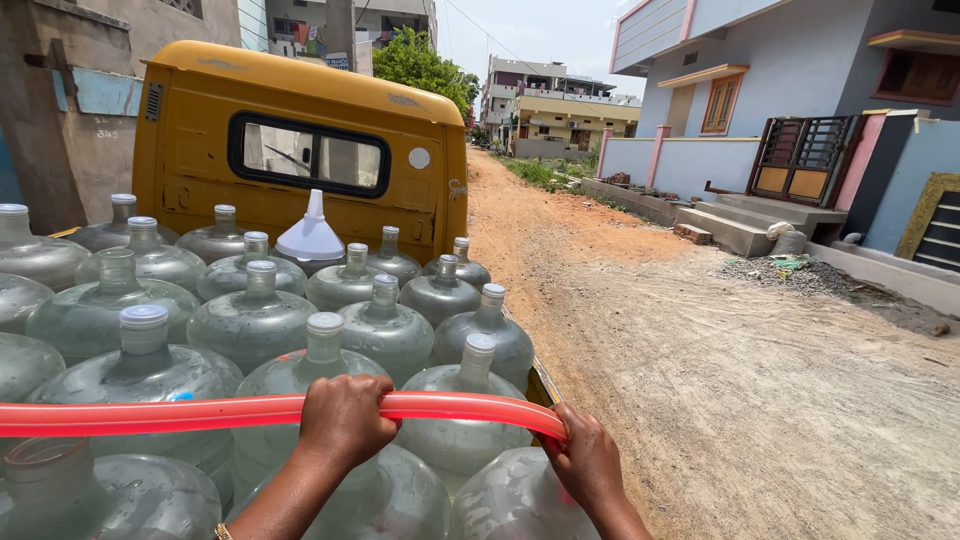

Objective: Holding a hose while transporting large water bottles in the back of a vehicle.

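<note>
Dirt road [740,380] ran beside a yellow truck [300,130] packed with capped water jugs [250,320], both the left hand [345,420] and right hand [590,465] curled around an orange hose [150,413].

Both arms reach forward from the near edge, the left hand [345,418] curled in a closed fist, knuckles up, the right hand [588,462] clenched just right of it.

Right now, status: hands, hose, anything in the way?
Left hand fisted around red hose. Right hand on hose end. Capped water jugs packed below.
</note>
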